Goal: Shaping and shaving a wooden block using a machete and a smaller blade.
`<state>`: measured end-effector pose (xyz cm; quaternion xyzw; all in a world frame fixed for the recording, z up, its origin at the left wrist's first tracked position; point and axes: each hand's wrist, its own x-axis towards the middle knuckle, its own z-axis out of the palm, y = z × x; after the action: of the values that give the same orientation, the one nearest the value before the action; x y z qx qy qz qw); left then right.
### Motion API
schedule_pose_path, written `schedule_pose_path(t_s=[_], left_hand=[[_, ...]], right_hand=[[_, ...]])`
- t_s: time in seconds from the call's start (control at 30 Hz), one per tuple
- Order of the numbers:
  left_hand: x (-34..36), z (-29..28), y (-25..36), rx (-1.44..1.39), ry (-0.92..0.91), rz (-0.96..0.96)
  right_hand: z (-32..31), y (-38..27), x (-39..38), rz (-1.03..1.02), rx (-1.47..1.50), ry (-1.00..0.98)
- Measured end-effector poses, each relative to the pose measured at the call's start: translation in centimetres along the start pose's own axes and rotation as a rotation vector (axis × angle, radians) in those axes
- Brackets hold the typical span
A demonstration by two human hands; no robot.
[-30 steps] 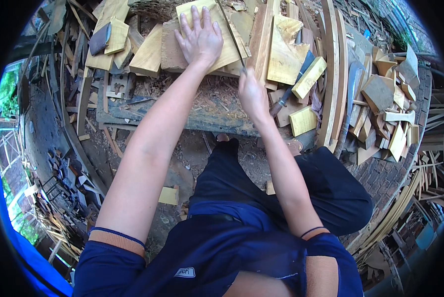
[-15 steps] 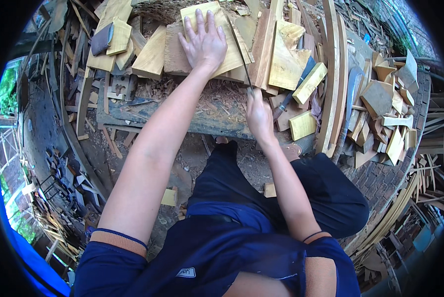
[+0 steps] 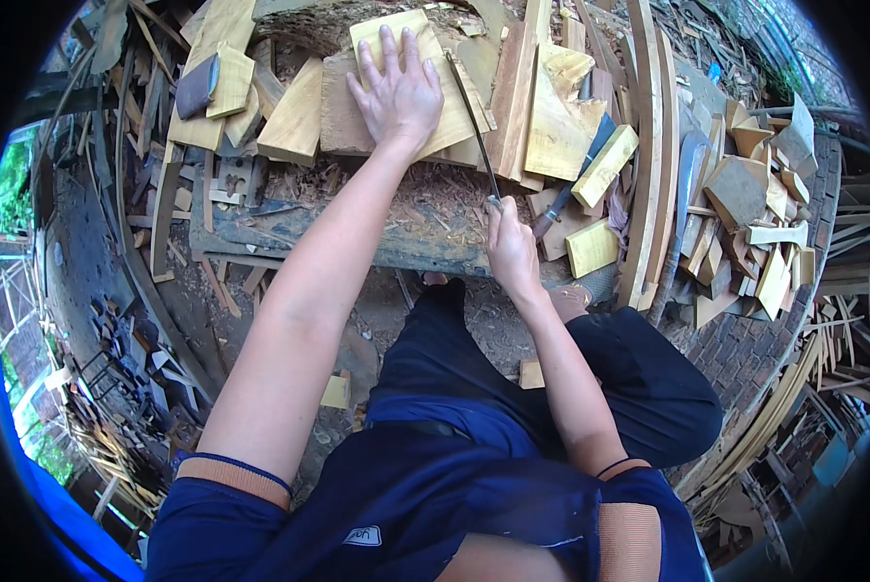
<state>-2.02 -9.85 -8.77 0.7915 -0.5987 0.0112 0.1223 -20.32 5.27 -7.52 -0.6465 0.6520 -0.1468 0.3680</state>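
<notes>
Head view: right fingers [image 3: 498,229] hide one end of the thin blade [image 3: 475,124].

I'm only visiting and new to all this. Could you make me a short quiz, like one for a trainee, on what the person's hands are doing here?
1. Multiple choice: where is the left hand?
A) Wrapped around a hammer
B) Palm down on a pale yellow board
C) Down by the person's knee

2. True or false: the right hand holds a long thin dark blade by the end nearer the person.

3. Fill in the blank: in the picture, the blade lies to the ____ of the left hand.

Key: 1. B; 2. True; 3. right.
</notes>
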Motion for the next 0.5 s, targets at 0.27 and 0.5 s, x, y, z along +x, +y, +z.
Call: schedule_pose_path(t_s=[0.27, 0.5], left_hand=[[-0.2, 0.5, 1.1, -0.004, -0.009, 0.058], [-0.2, 0.1, 0.5, 0.021, 0.004, 0.054]], right_hand=[[0.2, -2.6, 6.1, -0.113, 0.019, 0.139], [0.1, -0.7, 0.7, 0.005, 0.011, 0.006]])
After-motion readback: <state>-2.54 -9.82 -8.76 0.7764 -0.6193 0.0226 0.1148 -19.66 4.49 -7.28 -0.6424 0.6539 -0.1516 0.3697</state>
